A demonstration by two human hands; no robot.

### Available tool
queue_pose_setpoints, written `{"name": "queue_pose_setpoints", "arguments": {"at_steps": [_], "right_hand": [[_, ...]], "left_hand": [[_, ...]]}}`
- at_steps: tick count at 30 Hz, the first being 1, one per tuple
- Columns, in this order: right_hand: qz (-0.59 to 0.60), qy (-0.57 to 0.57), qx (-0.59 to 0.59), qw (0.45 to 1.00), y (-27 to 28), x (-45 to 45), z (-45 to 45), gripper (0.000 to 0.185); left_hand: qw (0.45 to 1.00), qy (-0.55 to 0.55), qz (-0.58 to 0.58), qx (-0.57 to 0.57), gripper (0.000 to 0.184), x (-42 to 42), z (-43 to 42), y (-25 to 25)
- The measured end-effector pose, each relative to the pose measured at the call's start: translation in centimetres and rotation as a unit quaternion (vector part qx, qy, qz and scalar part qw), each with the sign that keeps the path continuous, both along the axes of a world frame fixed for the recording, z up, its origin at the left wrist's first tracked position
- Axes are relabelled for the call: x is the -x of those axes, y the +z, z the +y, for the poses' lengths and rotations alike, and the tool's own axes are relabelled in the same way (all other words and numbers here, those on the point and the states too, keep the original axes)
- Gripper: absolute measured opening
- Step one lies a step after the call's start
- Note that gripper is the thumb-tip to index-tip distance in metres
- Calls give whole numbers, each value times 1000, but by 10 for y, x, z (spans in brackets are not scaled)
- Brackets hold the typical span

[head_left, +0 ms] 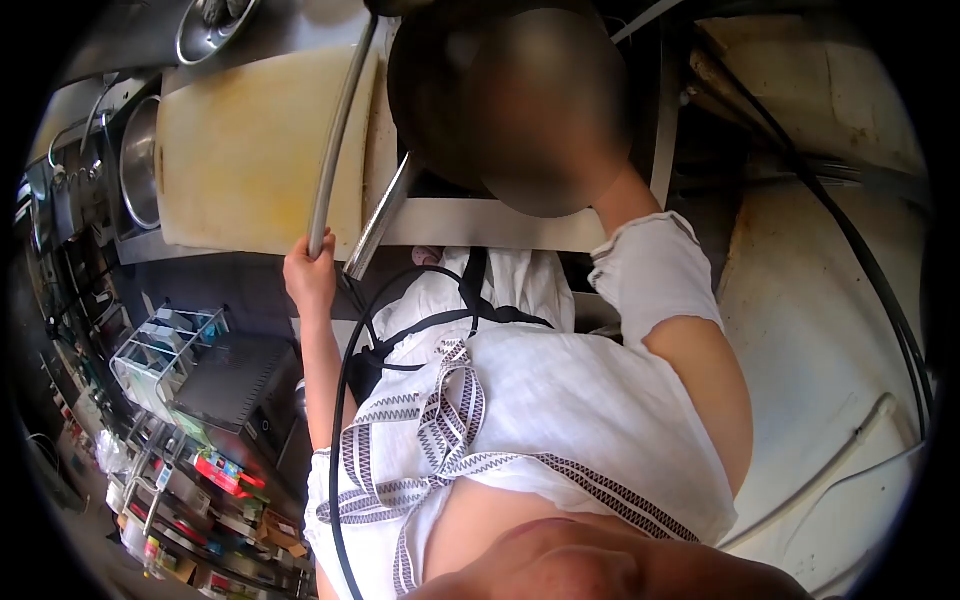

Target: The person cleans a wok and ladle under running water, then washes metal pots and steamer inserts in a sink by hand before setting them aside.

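Note:
My left hand [311, 273] is closed around the lower end of a long metal rod-like handle [345, 130]. The handle rises past the cutting board's right side to a dark end at the top edge, so its kind cannot be made out. A large dark wok [430, 100] sits over the stove, with a shiny metal handle [382, 220] slanting down from its near left side. My right hand [570, 140] reaches over the wok. A round blur covers it, hiding its fingers and anything in them.
A stained yellowish cutting board [250, 150] lies left of the wok, beside a steel bowl [143, 165]. Another metal bowl [205, 40] stands behind it. A black cable [345, 400] runs down my front. At lower left are a white wire rack [165, 350] and cluttered shelves.

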State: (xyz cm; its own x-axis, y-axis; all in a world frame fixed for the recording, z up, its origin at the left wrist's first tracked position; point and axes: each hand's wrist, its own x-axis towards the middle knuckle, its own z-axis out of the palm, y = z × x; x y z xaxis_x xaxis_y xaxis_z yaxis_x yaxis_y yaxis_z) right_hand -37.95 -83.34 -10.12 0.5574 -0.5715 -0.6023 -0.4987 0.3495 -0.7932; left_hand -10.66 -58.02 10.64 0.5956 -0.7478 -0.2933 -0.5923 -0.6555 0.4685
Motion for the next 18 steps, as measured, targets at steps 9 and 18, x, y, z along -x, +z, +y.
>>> {"name": "queue_pose_setpoints", "arguments": {"at_steps": [9,18], "right_hand": [[296,-139,18,945,6,111,-28,29],[330,-160,278,888,-8,113,10,26]], "left_hand": [[957,-154,231,-88,27,35,-19,-20],[829,-52,455,-322,22,93,-84,-19]]}}
